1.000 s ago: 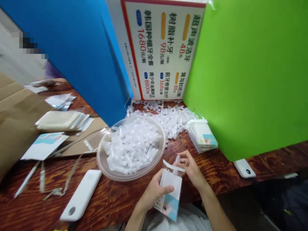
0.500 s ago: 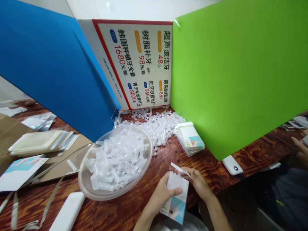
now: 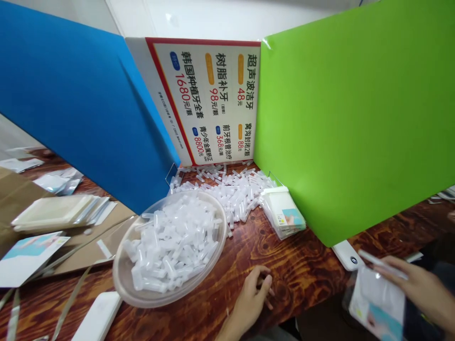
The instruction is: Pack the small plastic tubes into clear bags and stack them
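My left hand (image 3: 250, 298) is just above the wooden table, fingers loosely curled with gaps between them, and nothing shows in it. My right hand (image 3: 415, 286) is out at the right, past the table edge, its fingers closed on the top of a clear plastic packet (image 3: 378, 303). Inside is a white card with a blue picture, and a white strip runs along its upper edge. The packet is somewhat blurred. Nearest to my left hand stands a clear oval plastic bowl (image 3: 119, 277) heaped with small white plastic tubes (image 3: 177, 246).
Loose tubes (image 3: 234, 194) lie behind the bowl. A stack of similar packets (image 3: 284, 213) rests against a green panel (image 3: 348, 118). A blue panel (image 3: 81, 109) and a printed price board (image 3: 209, 104) stand behind. White power banks (image 3: 97, 315) and cardboard (image 3: 95, 251) lie around.
My right hand has carried the packet away to the right, beyond the table edge. My left hand has let go of it and stays near the middle. The view has shifted slightly.
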Available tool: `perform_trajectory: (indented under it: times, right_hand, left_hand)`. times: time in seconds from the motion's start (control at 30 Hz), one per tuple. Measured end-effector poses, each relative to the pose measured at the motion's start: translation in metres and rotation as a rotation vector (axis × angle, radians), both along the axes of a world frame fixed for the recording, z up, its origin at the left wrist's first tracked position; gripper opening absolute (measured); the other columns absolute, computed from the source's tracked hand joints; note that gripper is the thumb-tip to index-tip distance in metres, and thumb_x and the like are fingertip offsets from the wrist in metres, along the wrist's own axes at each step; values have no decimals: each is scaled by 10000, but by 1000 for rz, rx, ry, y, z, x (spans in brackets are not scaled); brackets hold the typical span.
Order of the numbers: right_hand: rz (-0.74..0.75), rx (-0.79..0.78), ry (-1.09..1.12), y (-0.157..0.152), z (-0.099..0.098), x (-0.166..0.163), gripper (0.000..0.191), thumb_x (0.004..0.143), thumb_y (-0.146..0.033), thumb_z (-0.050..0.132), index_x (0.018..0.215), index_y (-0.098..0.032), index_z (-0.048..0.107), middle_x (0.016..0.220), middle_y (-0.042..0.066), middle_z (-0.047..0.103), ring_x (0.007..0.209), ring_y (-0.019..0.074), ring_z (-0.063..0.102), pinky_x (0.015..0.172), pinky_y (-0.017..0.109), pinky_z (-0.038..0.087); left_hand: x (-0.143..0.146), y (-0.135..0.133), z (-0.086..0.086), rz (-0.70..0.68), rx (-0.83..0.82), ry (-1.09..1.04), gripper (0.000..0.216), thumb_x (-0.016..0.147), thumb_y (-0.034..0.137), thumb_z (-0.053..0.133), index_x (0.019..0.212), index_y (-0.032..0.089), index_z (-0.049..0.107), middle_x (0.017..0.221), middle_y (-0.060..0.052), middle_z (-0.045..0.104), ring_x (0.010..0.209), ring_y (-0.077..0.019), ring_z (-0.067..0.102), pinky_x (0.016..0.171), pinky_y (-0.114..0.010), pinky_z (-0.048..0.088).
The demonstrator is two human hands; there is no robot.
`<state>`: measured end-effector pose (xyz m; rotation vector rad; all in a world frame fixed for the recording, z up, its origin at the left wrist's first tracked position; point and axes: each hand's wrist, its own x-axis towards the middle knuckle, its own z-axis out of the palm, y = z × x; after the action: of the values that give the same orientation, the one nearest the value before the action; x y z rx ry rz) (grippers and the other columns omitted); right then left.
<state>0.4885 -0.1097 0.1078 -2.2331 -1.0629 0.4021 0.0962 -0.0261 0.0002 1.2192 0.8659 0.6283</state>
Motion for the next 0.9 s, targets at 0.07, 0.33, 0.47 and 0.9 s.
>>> perform_trajectory:
  times: [0.07,0.33,0.47,0.9]
  right_hand:
    - [-295,92,-113,1,4,21,351,575,-566,753,746,-260,740,749,183,753,619,343,682,520,430,483]
    - [-390,836,-852,64,-16,-93,106,866,-276,668,833,-223,754,608,107,675,519,258,601,505,384,443]
    - [388,688,-607,115,-30,-163,200,944,-266,617,1092,-193,730,1087,138,746,1006,291,690,880,452,566]
    - [1007,669,-160,84,-45,-253,217,931,-130,627,1034,-287,735,977,36,752,955,238,682,873,437,562]
  left_hand:
    - [-1,0,0,7,21,-5,458,967,583,501,1125,158,565,848,-32,592,739,-176,651,546,-266,586]
    - [-3,-1,7,38,-8,-48,475,952,623,513,1002,154,570,787,-11,598,654,-140,641,573,-255,570]
    - [-5,1,5,93,-92,-152,501,911,655,566,927,155,573,863,-22,587,691,-146,658,581,-254,548]
    - [-43,31,15,387,-392,-335,773,740,804,647,1086,113,672,987,-148,743,846,-263,701,761,-359,546]
